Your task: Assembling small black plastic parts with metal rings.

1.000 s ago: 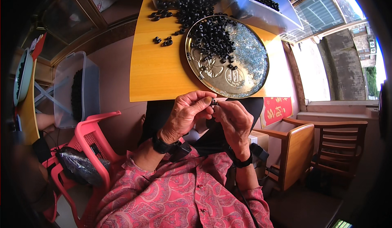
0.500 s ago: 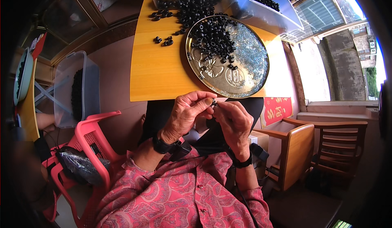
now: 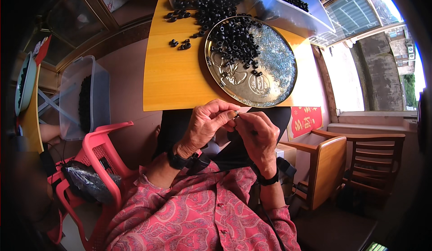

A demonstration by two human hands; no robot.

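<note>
In front of my lap, just off the table's near edge, my left hand [image 3: 203,126] and my right hand [image 3: 259,134] meet fingertip to fingertip. Each is closed in a pinch on a tiny dark piece [image 3: 236,114], mostly covered by the fingers; its kind is too small to make out. Beyond them lies a round golden metal tray [image 3: 234,89] with an embossed pattern. Its left and far part carries a heap of small black ring-shaped parts [image 3: 236,37]. Small clear, glittering pieces [image 3: 276,55] cover its right part.
More black rings [image 3: 209,3] spill across the yellow table [image 3: 173,80] from a tipped clear plastic bin [image 3: 265,8]. To the left stand another clear bin [image 3: 101,98] and a pink plastic chair [image 3: 101,147]. A wooden chair [image 3: 330,174] is at the right, near a window.
My hands stay in nearly the same place. The fingertips have shifted slightly, and the dark piece between them shows less than before.
</note>
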